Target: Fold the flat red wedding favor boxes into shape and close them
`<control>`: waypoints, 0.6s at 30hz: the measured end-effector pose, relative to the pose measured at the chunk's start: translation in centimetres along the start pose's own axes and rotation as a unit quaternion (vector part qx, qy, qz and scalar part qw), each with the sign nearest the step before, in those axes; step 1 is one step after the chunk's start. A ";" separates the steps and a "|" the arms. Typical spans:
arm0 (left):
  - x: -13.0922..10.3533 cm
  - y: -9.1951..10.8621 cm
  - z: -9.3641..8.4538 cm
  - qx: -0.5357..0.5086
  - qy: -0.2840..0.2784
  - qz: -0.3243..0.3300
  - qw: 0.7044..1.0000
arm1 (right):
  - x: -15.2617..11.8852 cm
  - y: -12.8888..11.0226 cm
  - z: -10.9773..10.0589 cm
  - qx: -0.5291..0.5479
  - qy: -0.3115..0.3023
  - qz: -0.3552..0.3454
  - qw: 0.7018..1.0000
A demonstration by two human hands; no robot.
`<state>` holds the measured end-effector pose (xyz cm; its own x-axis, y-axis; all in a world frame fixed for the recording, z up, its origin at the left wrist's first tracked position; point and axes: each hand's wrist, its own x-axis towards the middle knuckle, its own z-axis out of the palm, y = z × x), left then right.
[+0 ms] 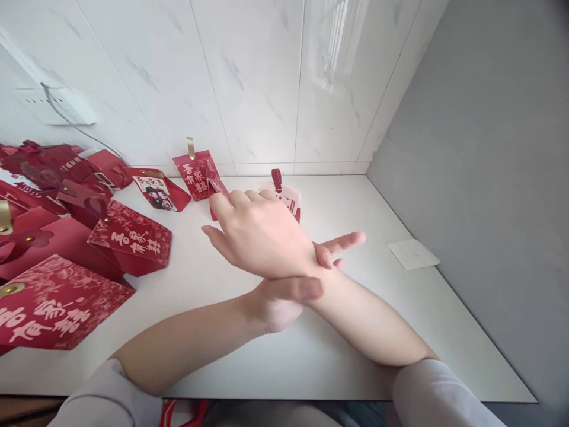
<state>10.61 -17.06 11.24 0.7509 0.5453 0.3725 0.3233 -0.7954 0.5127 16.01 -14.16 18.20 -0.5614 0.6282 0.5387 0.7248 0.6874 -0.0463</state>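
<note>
My left hand (284, 299) is wrapped round my right wrist from below, its thumb lying on top and one finger pointing out past the far side. My right hand (262, 234) reaches across to the left above the table, back upward. Its thumb stands apart and the other fingers bend loosely down, with their tips partly hidden; nothing shows in it. Just beyond its knuckles are a small red gift box (219, 185) and a white-and-red gift box (291, 194) with a dark red loop, both partly covered by the hand.
Several red gift boxes (136, 237) with pale lettering crowd the left side of the white table (355, 356). A photo-fronted box (156, 193) and an upright red box (195, 172) stand at the back. A white paper (412, 254) lies by the right edge. Tiled wall (258, 77) behind.
</note>
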 end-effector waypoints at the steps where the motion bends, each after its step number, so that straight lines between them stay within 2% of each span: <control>1: -0.2 0.0 0.0 -0.017 -0.003 -0.003 1.000 | -0.2 -0.2 -0.2 -0.003 0.012 -0.003 1.000; 4: -0.8 -0.2 0.2 -0.117 -0.006 -0.023 0.993 | -0.7 -0.7 -0.8 -0.011 0.029 -0.022 0.999; 7: -1.1 -0.3 0.4 -0.212 -0.014 -0.035 0.977 | -1.0 -0.8 -1.0 -0.007 0.020 -0.043 0.999; 11: -1.3 -0.4 0.8 -0.300 0.003 -0.044 0.953 | -1.0 -0.8 -0.6 0.025 0.017 -0.010 0.999; 14: -1.4 -0.2 1.0 -0.323 0.021 -0.051 0.945 | -0.9 -1.0 -0.1 0.042 0.018 0.021 0.999; 18: -1.3 0.4 0.9 -0.329 0.022 -0.052 0.943 | -0.9 -1.4 -0.2 0.042 0.032 0.005 0.999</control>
<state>10.30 -18.30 10.29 0.7051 0.6338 0.3181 -0.0444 -0.4082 0.9118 15.58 -15.70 17.94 -0.5254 0.6134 0.5897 0.6930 0.7106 -0.1216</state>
